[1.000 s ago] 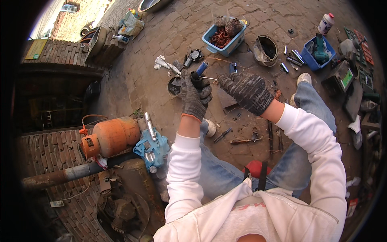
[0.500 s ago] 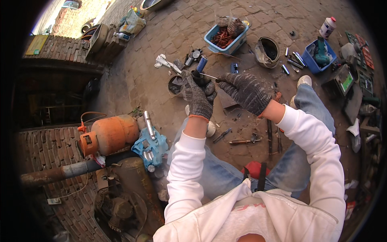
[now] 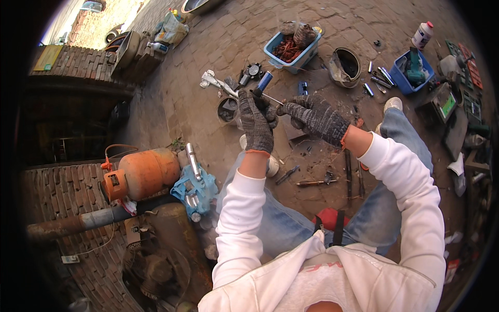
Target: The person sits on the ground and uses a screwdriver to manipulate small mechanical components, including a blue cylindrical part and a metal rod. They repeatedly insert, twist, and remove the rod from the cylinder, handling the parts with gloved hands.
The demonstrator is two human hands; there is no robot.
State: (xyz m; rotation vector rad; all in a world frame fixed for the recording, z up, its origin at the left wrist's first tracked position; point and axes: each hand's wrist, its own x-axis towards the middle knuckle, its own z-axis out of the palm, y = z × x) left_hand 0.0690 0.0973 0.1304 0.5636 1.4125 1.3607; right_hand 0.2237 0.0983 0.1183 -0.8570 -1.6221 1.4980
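Both my hands wear dark grey knit work gloves with orange cuffs. My left hand (image 3: 256, 125) is closed around a black part whose blue cylinder (image 3: 265, 80) sticks up beyond the fingers; its exact kind I cannot make out. My right hand (image 3: 318, 118) is closed on a screwdriver, its thin metal shaft (image 3: 271, 99) pointing left at the black part. The glove hides the screwdriver's handle. Just beyond my left hand stands a round tin (image 3: 227, 110) with dark bits inside. Silvery metal brackets (image 3: 212, 80) and a dark round fitting (image 3: 253, 70) lie behind it.
A blue basin (image 3: 293, 65) of copper-coloured scrap and a round can (image 3: 345, 67) stand ahead. Right are a blue bin (image 3: 412, 73) with a green tool and a white bottle (image 3: 422, 35). Left lies an orange gas cylinder (image 3: 148, 173). Hand tools (image 3: 312, 183) lie between my legs.
The blue cylinder has shifted slightly to the right and tilted a little more. My right hand has turned slightly on the screwdriver, its shaft now slanting more steeply.
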